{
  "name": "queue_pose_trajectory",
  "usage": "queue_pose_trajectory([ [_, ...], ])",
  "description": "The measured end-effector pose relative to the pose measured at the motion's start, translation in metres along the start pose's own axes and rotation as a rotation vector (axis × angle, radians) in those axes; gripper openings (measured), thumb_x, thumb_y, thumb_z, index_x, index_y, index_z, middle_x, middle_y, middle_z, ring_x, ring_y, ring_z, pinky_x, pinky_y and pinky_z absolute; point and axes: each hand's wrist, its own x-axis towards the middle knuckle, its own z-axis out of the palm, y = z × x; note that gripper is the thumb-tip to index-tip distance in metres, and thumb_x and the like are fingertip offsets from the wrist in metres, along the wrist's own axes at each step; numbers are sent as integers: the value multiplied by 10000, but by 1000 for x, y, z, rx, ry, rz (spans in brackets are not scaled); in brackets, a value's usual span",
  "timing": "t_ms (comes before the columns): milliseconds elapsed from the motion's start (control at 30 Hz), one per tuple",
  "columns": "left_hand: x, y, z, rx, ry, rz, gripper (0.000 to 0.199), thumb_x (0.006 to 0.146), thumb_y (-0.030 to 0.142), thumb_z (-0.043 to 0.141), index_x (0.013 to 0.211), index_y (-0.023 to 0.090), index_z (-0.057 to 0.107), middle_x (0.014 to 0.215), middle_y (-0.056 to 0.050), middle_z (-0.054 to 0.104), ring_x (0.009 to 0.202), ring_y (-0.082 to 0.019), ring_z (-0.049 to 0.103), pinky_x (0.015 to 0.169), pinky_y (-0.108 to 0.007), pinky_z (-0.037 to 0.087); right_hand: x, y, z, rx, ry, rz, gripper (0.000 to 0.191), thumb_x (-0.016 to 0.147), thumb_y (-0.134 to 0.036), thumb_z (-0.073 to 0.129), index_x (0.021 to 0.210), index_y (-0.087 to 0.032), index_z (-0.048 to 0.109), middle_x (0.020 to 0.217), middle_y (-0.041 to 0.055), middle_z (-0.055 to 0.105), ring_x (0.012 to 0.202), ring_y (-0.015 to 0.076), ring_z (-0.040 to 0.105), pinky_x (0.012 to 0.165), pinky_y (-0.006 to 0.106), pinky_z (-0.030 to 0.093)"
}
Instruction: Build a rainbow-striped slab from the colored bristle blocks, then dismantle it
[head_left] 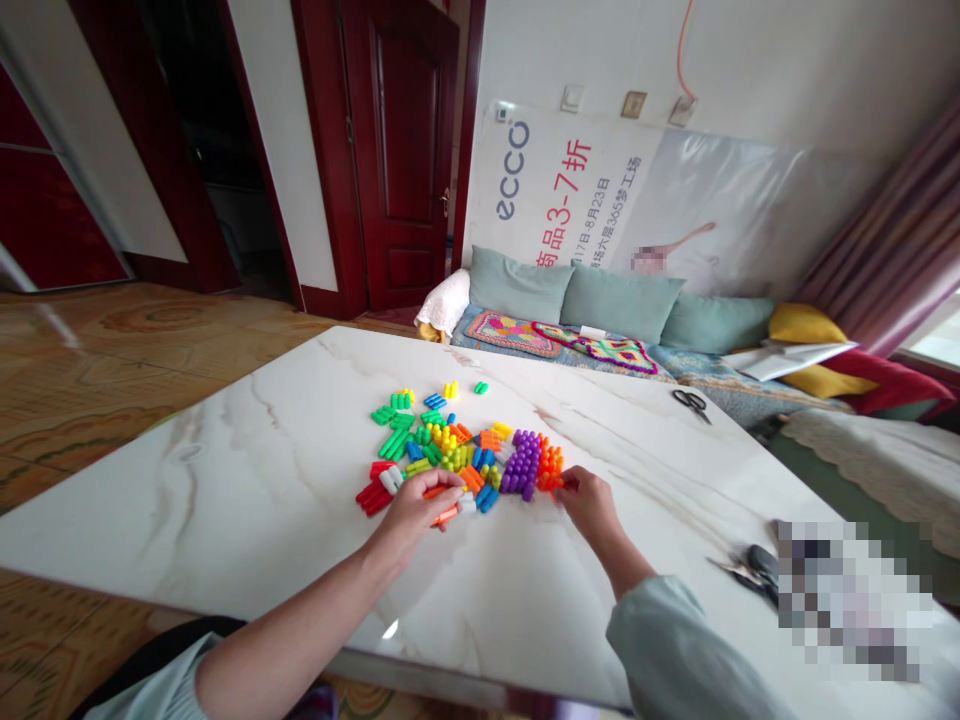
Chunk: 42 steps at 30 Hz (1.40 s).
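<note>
Small coloured plastic building pegs lie in a cluster on the marble-patterned table [262, 500]. My left hand [420, 498] is at the near side of the cluster, its fingers curled round orange pegs [445, 515]. Red pegs [369, 497] and white pegs [391, 480] lie just left of it. On the right side, purple pegs [521, 462] stand in a tight block beside a group of orange-red pegs [550, 461]. My right hand [591, 500] pinches an orange-red peg at the near right edge of that group. Green pegs [396, 440] and yellow pegs [444, 437] lie farther left.
Black-handled scissors [691, 403] lie near the table's far right edge. Another black pair [756, 574] lies at the right, beside a blurred-out patch. Beyond the table stands a sofa with pale green cushions [622, 298]. A dark red door [401, 150] is behind.
</note>
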Motion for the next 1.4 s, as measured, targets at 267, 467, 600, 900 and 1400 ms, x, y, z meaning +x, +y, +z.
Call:
queue_pose_trajectory([
  [267,-1,-3,0,-129,-48,-57,284,656,318,788,839,141,661,736,-34,672,670,-139,629,467,-172,423,-3,-3,-6,-55,-86,20,123,714,-245,590,607,-193,622,640,46,669,627,182,599,575,266,401],
  [467,0,2,-1,-599,-167,-184,153,857,205,592,928,87,658,965,-129,690,889,-169,666,741,-244,550,-11,-17,-9,-62,-195,-47,180,721,-182,605,852,-210,726,787,33,721,661,161,643,629,256,430],
  [600,1,6,-3,-724,-225,-223,224,802,55,536,1000,83,638,1059,-145,679,1038,-215,648,941,-330,511,-18,-33,-15,-91,-228,-40,100,733,-203,606,728,-200,706,678,29,692,564,152,621,556,246,404],
  [900,-9,0,5,-363,-308,-67,433,729,60,619,1155,133,645,1203,-106,649,1219,-237,541,1096,-355,369,-52,-90,-3,339,-364,-163,134,802,-277,573,831,-168,644,654,-4,650,504,118,611,509,212,437],
  [1400,-8,-6,6,218,-314,73,430,733,468,711,992,125,702,759,-40,701,649,-149,645,648,-277,548,-60,-97,0,276,-207,-441,147,755,-158,652,892,-199,686,786,16,659,685,135,591,633,233,441],
])
